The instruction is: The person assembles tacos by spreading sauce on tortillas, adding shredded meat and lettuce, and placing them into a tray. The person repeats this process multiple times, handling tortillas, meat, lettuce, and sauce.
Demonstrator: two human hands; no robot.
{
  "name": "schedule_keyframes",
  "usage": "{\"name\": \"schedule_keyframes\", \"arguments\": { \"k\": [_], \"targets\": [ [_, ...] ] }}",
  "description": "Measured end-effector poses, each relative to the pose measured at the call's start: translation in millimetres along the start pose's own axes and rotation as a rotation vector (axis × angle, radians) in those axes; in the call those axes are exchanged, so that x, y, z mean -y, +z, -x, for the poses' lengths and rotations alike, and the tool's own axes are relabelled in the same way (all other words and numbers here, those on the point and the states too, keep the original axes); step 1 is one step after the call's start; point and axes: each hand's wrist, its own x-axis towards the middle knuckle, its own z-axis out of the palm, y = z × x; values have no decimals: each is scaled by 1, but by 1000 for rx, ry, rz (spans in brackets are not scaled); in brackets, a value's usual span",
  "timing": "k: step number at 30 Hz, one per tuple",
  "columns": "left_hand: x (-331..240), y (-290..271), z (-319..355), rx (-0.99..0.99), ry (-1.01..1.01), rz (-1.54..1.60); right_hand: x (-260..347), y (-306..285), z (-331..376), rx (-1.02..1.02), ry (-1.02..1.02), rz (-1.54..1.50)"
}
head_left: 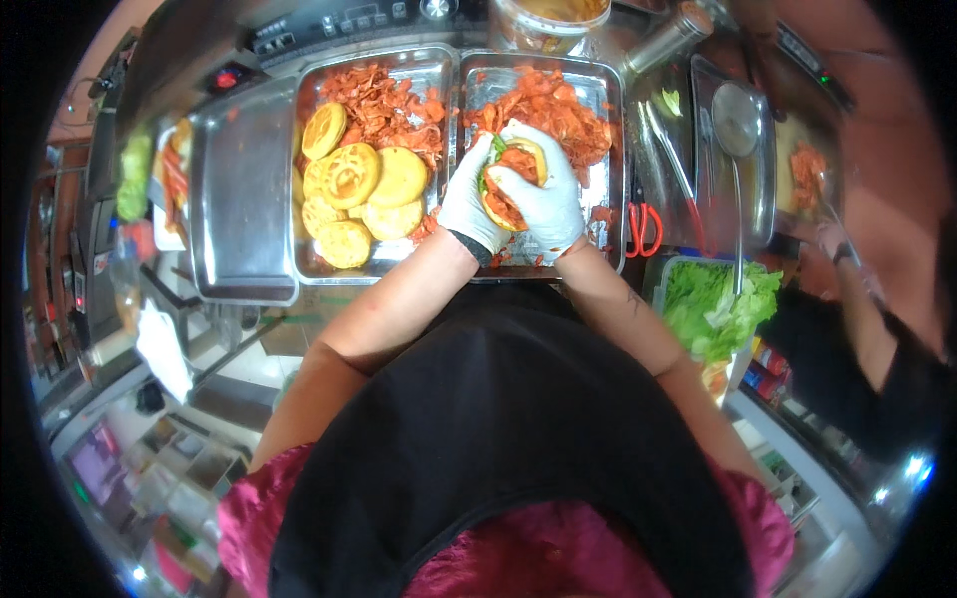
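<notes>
Both my hands wear white gloves and meet over the right metal tray (pixel 477 100). Between them is a round yellow bun sandwich (pixel 516 171) stuffed with reddish meat slices and a bit of green lettuce. My left hand (pixel 471 207) supports its left side, fingers closed against it. My right hand (pixel 556 199) wraps the right side, with the thumb across the filling. Behind the hands lies a heap of red meat slices (pixel 558 110). In the adjoining left tray (pixel 299 199), several round yellow buns (pixel 397 177) are piled before more red meat slices (pixel 384 100).
A bare metal tray (pixel 239 199) stands further left. To the right are red-handled scissors (pixel 645 229), tongs (pixel 670 149), a long ladle (pixel 736 120) and a tub of lettuce (pixel 713 304). A bucket (pixel 548 25) stands behind. Another person's arm (pixel 865 314) reaches in at far right.
</notes>
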Motion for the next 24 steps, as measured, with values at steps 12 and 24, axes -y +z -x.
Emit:
{"name": "schedule_keyframes", "arguments": {
  "k": [12,24],
  "targets": [
    [-9,4,-2,25,-120,-18,8,9,16,-103,-95,45],
    [20,-3,-4,-57,-65,-206,7,-3,26,-220,-146,86]
  ]
}}
